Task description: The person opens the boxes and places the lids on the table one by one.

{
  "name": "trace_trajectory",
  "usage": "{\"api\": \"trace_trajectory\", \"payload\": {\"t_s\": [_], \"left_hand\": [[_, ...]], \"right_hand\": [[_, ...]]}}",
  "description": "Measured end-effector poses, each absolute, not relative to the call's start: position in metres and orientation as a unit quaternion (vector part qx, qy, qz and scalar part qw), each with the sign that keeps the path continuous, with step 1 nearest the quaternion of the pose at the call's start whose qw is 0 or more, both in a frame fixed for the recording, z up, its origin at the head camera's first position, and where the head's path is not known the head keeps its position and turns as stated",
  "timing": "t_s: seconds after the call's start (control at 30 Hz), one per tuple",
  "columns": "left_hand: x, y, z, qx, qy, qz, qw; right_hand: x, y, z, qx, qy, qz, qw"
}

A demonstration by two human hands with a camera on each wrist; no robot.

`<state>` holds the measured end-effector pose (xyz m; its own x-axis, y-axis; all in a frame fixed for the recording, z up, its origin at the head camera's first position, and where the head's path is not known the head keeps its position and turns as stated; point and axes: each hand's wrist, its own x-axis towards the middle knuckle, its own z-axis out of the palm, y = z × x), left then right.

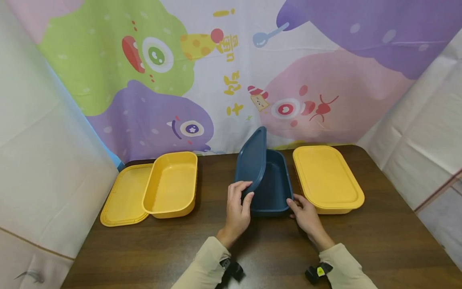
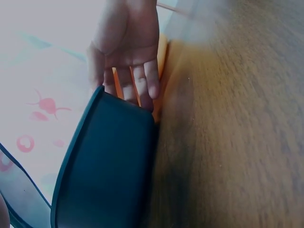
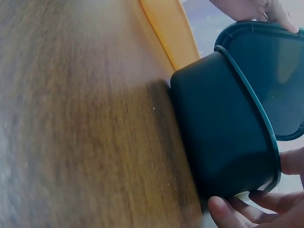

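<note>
A dark blue box (image 1: 275, 195) stands uncovered on the table. Its blue lid (image 1: 251, 157) is tilted up over the left side of the box. The near end of that lid is pinched between the thumb and fingers of my left hand (image 1: 238, 209). My right hand (image 1: 306, 216) holds the box at its near right corner, thumb at the rim. In the right wrist view, fingers (image 3: 223, 213) of this hand lie against the outside of the box (image 3: 223, 128). The left wrist view shows the right hand (image 2: 126, 52) beyond the box, with the left hand barely in frame.
To the left, an open yellow box (image 1: 171, 186) overlaps the edge of a flat yellow lid (image 1: 124, 196). A lidded yellow box (image 1: 328, 176) stands close on the right. Behind the brown table (image 1: 274, 253) hangs a cartoon-printed cloth (image 1: 223, 128).
</note>
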<state>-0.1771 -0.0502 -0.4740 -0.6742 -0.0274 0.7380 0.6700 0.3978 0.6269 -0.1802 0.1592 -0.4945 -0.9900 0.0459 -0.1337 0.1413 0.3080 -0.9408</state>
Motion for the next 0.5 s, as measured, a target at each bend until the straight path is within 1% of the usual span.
{"api": "trace_trajectory", "payload": {"t_s": [0.5], "left_hand": [[-0.1751,-0.0545,-0.4653,-0.144,-0.707,-0.614,0.321]], "right_hand": [[-0.179,0.1595,-0.4949,0.056,0.811,-0.581,0.042]]}}
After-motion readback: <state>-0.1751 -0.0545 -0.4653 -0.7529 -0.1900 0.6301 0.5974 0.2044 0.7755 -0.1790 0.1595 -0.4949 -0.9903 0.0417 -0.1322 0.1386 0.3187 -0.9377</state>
